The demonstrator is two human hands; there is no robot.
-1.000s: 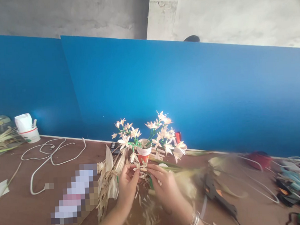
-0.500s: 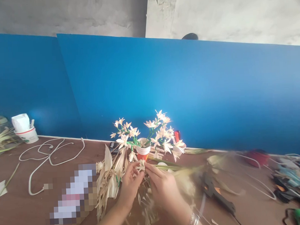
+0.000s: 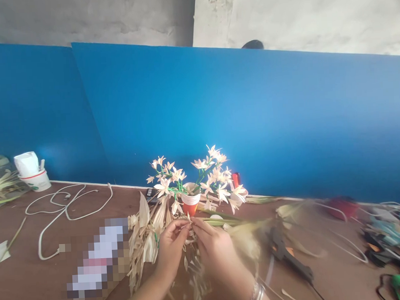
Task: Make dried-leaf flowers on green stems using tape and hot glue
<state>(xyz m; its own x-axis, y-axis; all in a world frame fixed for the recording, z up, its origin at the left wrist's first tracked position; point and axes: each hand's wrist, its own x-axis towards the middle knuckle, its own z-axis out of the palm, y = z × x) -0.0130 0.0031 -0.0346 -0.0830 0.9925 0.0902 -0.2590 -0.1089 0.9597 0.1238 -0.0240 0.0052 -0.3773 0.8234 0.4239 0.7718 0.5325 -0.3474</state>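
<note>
My left hand (image 3: 172, 242) and my right hand (image 3: 215, 246) meet fingertip to fingertip low in the middle of the view. Between them they pinch a small pale husk flower (image 3: 189, 218), mostly covered by my fingers. Just beyond my hands stands a stack of paper cups (image 3: 190, 199), white above and orange-red below. Sprays of cream husk flowers (image 3: 217, 175) on green stems spread from the cups to both sides. Dried corn husks (image 3: 147, 240) lie in a pile beside my left hand. Husk scraps (image 3: 197, 278) are scattered under my wrists.
A black glue gun (image 3: 289, 254) lies right of my right arm, near blurred husks (image 3: 248, 240). White cables (image 3: 65, 209) curl at the left, before a white tub (image 3: 37, 179). A blue panel (image 3: 218, 105) closes off the table's back. Scissors and tools (image 3: 385, 254) clutter the far right.
My fingertips have closed in around the small husk flower, so less of it shows now. My hands have drawn closer together. The view has shifted slightly.
</note>
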